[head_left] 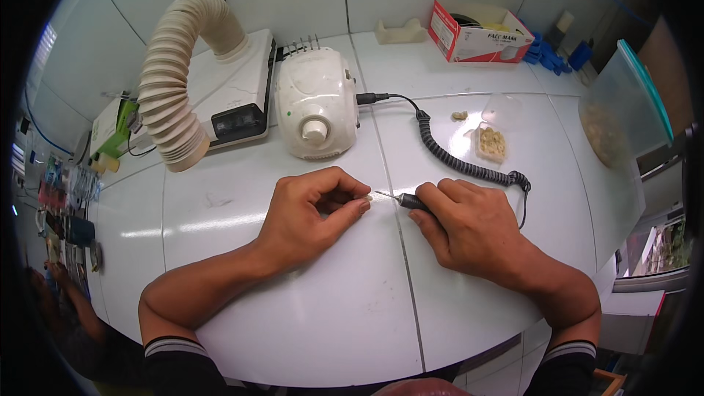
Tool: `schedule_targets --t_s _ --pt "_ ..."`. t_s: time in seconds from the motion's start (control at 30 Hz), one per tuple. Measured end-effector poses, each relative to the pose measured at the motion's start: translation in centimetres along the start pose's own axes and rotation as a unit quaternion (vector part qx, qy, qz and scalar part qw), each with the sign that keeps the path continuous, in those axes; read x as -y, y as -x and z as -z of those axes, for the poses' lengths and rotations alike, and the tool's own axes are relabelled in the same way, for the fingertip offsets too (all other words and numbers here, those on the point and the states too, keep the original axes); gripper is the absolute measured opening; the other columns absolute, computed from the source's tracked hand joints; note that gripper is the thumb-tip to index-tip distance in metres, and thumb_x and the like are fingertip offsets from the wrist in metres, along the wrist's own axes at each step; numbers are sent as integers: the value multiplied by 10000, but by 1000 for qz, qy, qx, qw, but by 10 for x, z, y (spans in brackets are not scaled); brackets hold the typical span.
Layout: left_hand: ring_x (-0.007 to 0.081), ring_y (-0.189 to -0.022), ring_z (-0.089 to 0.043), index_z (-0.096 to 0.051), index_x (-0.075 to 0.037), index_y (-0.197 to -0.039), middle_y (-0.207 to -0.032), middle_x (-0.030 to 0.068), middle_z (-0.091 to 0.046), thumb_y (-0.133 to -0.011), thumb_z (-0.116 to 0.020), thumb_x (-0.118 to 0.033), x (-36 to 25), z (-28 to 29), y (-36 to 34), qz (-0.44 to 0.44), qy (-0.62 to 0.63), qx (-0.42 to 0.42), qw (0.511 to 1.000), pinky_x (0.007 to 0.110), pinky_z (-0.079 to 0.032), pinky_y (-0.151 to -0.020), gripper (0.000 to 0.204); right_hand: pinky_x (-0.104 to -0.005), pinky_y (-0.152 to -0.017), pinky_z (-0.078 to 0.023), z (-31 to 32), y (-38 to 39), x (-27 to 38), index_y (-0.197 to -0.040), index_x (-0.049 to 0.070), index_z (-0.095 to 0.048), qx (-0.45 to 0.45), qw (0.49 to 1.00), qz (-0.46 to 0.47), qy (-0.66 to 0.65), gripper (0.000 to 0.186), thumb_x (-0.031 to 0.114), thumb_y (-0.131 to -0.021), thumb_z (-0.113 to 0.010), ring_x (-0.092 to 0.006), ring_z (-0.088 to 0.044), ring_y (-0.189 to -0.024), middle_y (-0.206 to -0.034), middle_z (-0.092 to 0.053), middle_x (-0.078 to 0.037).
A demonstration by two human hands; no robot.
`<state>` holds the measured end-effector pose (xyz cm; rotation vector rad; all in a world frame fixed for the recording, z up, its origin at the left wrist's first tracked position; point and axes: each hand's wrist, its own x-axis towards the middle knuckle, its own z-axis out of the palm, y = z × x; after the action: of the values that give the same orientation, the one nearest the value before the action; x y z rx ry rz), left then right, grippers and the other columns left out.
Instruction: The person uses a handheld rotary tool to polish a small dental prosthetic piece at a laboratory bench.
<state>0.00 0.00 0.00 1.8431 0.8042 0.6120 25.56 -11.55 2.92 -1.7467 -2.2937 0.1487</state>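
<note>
Between the thumb and fingertips of my left hand [312, 205] is a small pale piece [369, 198], mostly covered by the fingers. My right hand [469, 220] is wrapped round a black rotary handpiece [413, 202]. Its thin metal bit [385, 193] points left, right beside the pale piece; whether they touch I cannot tell. A coiled black cord [458, 163] links to the white control unit [315, 103] with a round knob. Right of the unit, a small clear box [491, 143] holds yellowish pieces, and a loose yellowish piece [460, 115] lies behind it.
At the left, a ribbed suction hose [165, 81] arches from a white machine [242, 88]. Behind stand a red and white carton [480, 40] and blue gloves [544, 57]. A clear tub with a teal rim [623, 103] is at the right. Another person's arm [77, 297] shows far left.
</note>
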Motion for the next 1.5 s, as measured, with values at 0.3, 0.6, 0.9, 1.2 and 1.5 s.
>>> schedule_targets --t_s 0.3,0.6,0.9,1.2,1.5 --pt "109 -905 -797 -774 13 -1038 -981 80 -840 -980 -848 17 -2 -3 1 -38 -21 -6 999 262 -640 -823 95 -417 -551 -511 5 0 0 -1199 106 -704 6 1000 12 -14 217 274 -1070 -753 -258 -686 -648 -782 -643 -78" --pt "104 -865 -779 -771 13 -1037 -967 74 -817 -948 -851 42 -1 0 2 -64 -35 -14 997 256 -622 -786 123 -423 -547 -507 5 0 3 -1200 121 -702 14 999 29 -21 219 282 -1063 -761 -273 -679 -638 -777 -634 -89" --pt "124 -835 -761 -768 19 -1011 -954 70 -795 -957 -819 13 -3 -1 2 -68 -33 -14 997 281 -617 -756 75 -414 -555 -513 5 0 5 -1209 115 -707 12 999 34 -9 228 282 -1064 -762 -262 -689 -651 -786 -642 -92" --pt "99 -829 -770 -776 20 -988 -924 74 -829 -931 -860 14 -4 0 1 -51 -34 -8 998 259 -612 -759 101 -410 -561 -507 5 -1 6 -1224 119 -723 14 999 29 -5 231 263 -1051 -773 -255 -681 -654 -779 -635 -78" --pt "98 -817 -772 -772 24 -975 -908 80 -830 -935 -862 7 -3 0 1 -45 -27 -8 999 256 -608 -747 100 -410 -564 -500 4 -1 7 -1226 119 -724 19 1000 25 -6 225 245 -1046 -775 -248 -669 -657 -781 -628 -67"
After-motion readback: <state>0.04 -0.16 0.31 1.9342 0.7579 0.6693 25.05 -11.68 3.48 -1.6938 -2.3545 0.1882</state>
